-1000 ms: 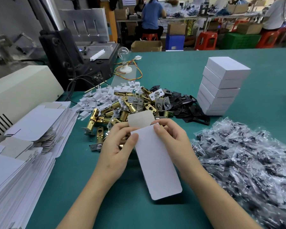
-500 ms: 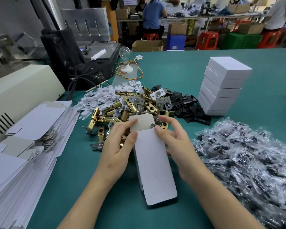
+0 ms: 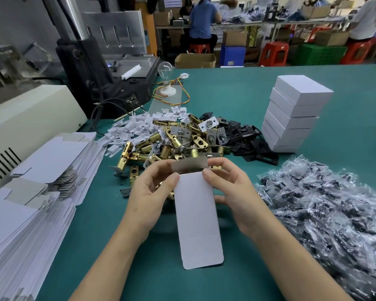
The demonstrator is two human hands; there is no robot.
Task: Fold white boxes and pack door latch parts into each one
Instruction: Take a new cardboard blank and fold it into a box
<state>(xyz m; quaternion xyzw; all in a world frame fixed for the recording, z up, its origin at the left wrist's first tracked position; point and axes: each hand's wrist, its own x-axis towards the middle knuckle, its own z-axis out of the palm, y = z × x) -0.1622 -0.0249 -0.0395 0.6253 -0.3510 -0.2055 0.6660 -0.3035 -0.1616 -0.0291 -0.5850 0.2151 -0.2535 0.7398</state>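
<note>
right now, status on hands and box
Left hand, right hand both pinching white box at far end. Flap open. Brass latches piled just beyond, nothing blocking.

Held white box (image 3: pixel 197 218): far flap (image 3: pixel 189 165) blurred, fold state unclear; underside hidden. Stack of flat blanks (image 3: pixel 30 187) runs off left and bottom edges. Heap of bagged parts (image 3: pixel 334 224) runs off right edge; contents too small to tell.

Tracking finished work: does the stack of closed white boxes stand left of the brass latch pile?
No, the stack of closed white boxes stands right of the brass latch pile.
</note>
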